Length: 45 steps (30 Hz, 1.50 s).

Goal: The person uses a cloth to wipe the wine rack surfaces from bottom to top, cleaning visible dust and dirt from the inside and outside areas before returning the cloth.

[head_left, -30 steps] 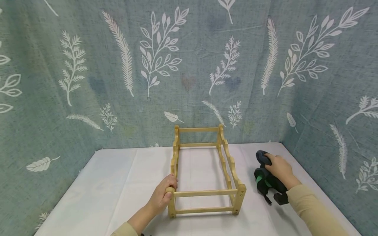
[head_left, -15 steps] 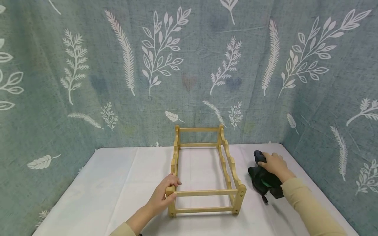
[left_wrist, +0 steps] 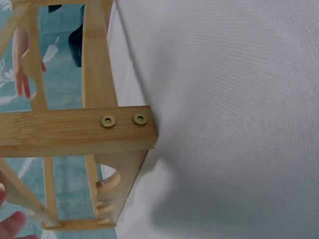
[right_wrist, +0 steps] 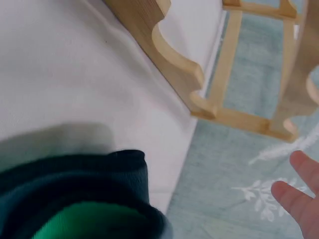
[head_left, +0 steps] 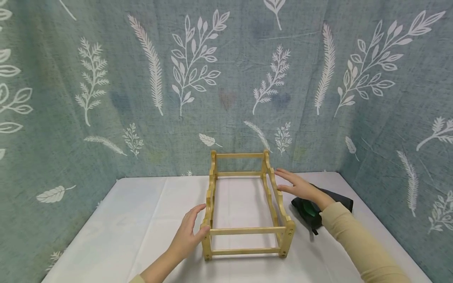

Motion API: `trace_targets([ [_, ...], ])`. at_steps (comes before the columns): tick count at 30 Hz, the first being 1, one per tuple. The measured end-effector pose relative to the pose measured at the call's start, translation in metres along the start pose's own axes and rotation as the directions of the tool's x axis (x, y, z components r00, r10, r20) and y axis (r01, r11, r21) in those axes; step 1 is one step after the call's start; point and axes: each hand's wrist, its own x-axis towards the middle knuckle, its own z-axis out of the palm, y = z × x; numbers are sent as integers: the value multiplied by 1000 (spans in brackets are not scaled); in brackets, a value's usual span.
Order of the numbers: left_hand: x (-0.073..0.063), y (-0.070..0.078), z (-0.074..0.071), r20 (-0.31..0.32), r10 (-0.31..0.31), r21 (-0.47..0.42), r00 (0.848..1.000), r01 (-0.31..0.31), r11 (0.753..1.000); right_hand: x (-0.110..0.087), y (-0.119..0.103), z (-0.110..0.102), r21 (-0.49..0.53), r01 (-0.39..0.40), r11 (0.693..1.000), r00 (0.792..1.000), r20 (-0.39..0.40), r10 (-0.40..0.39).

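Note:
A light wooden rack (head_left: 244,230) with scalloped side rails stands lengthwise on the white-covered table. My left hand (head_left: 186,234) is at its near left corner, fingers extended and thumb right at the post. In the left wrist view, that corner post (left_wrist: 65,132) shows two bolts, with fingertips at the lower left edge. Across the rack, my right hand (head_left: 301,188) reaches to the right side rail with fingers stretched out. Under the right forearm lies a black fabric bundle (head_left: 341,198) with a green patch; the right wrist view shows its dark folded edge (right_wrist: 99,174) and green inside.
A grey-green curtain (head_left: 226,90) with white leaf prints hangs behind the table and along both sides. The white tablecloth (head_left: 141,220) spreads left of the rack. The black bundle lies close beside the rack's right side.
My right hand has let go of the black fabric bundle and moved left to the rack's side rail. The bundle now lies flatter. My left hand has loosened from the rack's corner.

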Motion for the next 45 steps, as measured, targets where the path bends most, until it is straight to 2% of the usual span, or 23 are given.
trace_targets([
  [8, 1, 2, -5, 81, -54, 20, 995, 52, 998, 22, 7, 1, 145, -102, 984, 991, 105, 87],
  [11, 2, 1, -7, 129, -88, 4, 988, 88, 996, 27, 8, 1, 164, -146, 976, 982, 145, 123],
  [15, 6, 0, -11, 199, -125, -15, 972, 130, 991, 34, 9, 0, 175, -175, 969, 977, 153, 149],
  [21, 12, -5, -19, 310, -113, -59, 944, 138, 989, 39, 11, -2, 217, -212, 953, 969, 176, 175],
  [26, 14, -7, -22, 342, -87, -86, 936, 123, 989, 41, 7, -4, 239, -226, 944, 965, 188, 184],
  [29, 14, -10, -24, 351, -85, -87, 932, 122, 989, 39, 5, -4, 238, -222, 946, 966, 186, 180],
  [35, 16, -23, -33, 395, -98, -97, 913, 148, 984, 28, 3, -3, 175, -190, 966, 974, 159, 163],
  [41, 18, -44, -49, 396, -86, -117, 914, 144, 983, 10, 0, 1, 72, -106, 992, 990, 97, 99],
  [45, 23, -59, -60, 385, -129, -113, 914, 186, 976, -4, -5, 8, 35, -45, 998, 999, 16, 44],
])
